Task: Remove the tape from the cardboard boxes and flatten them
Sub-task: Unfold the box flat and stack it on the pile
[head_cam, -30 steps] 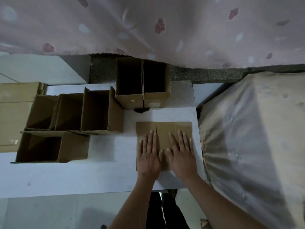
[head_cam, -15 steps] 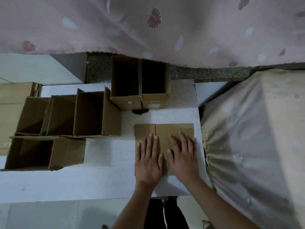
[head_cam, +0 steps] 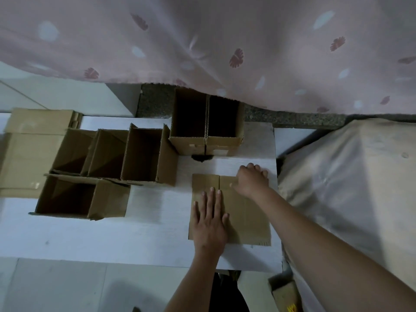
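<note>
Flattening: left hand (head_cam: 210,218) presses flat on the box (head_cam: 245,218), right hand (head_cam: 251,180) curls over its far edge; next, lift it aside.

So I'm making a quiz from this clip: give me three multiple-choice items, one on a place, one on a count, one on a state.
1. Where does the left hand lie?
A on the flat cardboard
B inside a box
C on the curtain

2. How many open boxes stand on the table?
A two
B four
C six

3. How are the left hand's fingers?
A fisted
B straight
C pinching tape

Answers: 1 A, palm down on it; 2 C, four at left, two by the curtain; 3 B, spread flat.
</note>
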Motion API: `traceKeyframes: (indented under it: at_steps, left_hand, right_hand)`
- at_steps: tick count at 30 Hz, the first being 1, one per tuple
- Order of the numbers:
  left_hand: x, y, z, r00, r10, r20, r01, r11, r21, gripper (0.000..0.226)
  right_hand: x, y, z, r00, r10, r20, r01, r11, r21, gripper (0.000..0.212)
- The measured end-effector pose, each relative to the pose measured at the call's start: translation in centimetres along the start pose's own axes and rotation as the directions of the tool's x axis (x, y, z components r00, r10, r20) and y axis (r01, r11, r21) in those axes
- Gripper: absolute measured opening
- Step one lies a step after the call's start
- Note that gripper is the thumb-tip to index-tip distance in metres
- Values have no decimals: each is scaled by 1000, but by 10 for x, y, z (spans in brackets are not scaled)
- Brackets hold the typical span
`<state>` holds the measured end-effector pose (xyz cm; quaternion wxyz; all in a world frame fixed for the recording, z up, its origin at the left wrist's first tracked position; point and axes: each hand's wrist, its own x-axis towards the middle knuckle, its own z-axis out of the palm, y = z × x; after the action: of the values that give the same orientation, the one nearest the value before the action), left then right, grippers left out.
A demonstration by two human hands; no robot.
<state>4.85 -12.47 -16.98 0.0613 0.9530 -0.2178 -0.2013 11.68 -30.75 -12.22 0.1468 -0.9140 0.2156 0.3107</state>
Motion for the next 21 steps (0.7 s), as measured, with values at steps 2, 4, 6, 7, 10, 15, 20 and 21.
traceKeyframes:
  at_steps: [2, 4, 6, 7, 10, 15, 20, 21]
  left_hand:
    - [-1, 0, 1, 1000, -3, 0, 3, 1000, 9, 63]
    - [-2, -1, -3, 1000, -15, 14, 15, 1000, 4, 66]
    - [-5, 0, -9, 999, -19, 28, 20, 999, -33, 68]
    - [-8, 0, -12, 999, -27, 37, 30, 998, -63, 69]
    - [-20, -1, -24, 982, -163, 94, 178, 964, -197, 73]
    - [-46, -4, -57, 827, -474, 304, 554, 592, -586, 100]
    - [-76, -2, -104, 742, -456, 492, 575, 52, -817, 114]
    - [-83, -2, -114, 747, -425, 511, 556, -23, -831, 109]
  right_hand:
    - [-1, -3, -3, 1000, 3, 25, -3, 1000, 15, 52]
    - [-7, -5, -5, 1000, 13, 14, -13, 999, 35, 42]
    - [-16, -2, -5, 1000, 4, 5, -4, 997, 77, 34]
    - [-21, 0, -5, 1000, -9, 15, 7, 994, 110, 32]
    - [-39, 8, -9, 999, -21, 50, 10, 979, 202, 40]
    - [-86, 17, -14, 999, -6, 39, -10, 920, 392, 56]
    - [-139, 12, -37, 996, -19, -92, 65, 851, 520, 30]
    - [-148, 9, -42, 993, -22, -119, 85, 827, 556, 20]
